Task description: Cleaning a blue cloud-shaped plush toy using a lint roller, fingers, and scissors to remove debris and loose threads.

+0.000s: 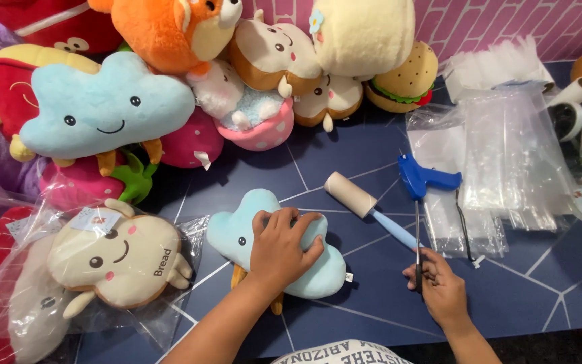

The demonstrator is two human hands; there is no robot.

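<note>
cloud plush (237, 236) left of lint roller (351, 194) | tagging gun (422, 177) right of roller | bags (506, 155) far right

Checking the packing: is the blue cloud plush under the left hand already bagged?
No, the left hand presses directly on the bare cloud plush; no bag covers it.

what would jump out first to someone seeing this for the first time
The heap of bright plush toys banked along the far left of the dark blue table. Then, near centre, the left hand pressing on a light blue cloud plush, while the right hand grips a thin tool. A lint roller lies between them.
</note>
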